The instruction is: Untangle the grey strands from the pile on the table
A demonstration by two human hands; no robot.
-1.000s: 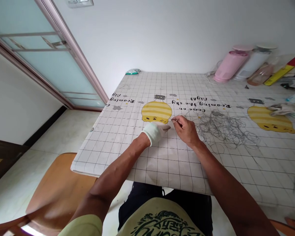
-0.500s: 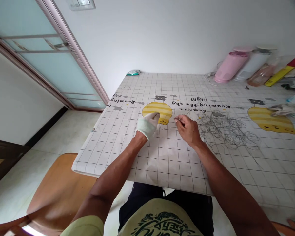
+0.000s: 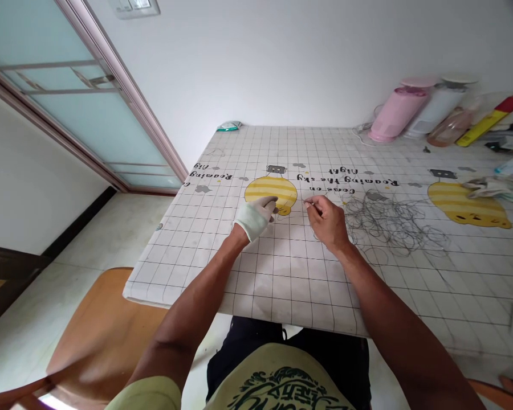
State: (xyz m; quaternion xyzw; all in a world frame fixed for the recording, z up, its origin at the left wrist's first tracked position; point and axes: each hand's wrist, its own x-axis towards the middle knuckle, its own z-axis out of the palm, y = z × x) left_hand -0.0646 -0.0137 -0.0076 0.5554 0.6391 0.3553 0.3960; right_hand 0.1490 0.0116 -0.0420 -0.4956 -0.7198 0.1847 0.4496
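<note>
My left hand point(image 3: 256, 215), in a pale knitted glove, is over the printed yellow balloon figure on the tablecloth. Its fingertips are drawn together; whatever lies between them is too small to see. A short distance to its right, my bare right hand point(image 3: 326, 221) pinches thumb against forefinger, and what it holds is also too fine to make out. Against the right hand's outer side lies a loose tangle of thin dark wire-like strands point(image 3: 393, 225), spread in loops over the tablecloth. A few loops reach close to the right wrist.
The checked tablecloth point(image 3: 188, 250) covers a table against the wall. At the back right stand a pink cylinder point(image 3: 397, 111), a white one, a bottle and a yellow-red box point(image 3: 489, 122). A glove point(image 3: 496, 188) lies at right. A green-white packet point(image 3: 229, 126) sits at the far left corner.
The left hand has shifted slightly left and its fingers look a little more extended. The right hand stays pinched at nearly the same spot. The view has moved a little.
</note>
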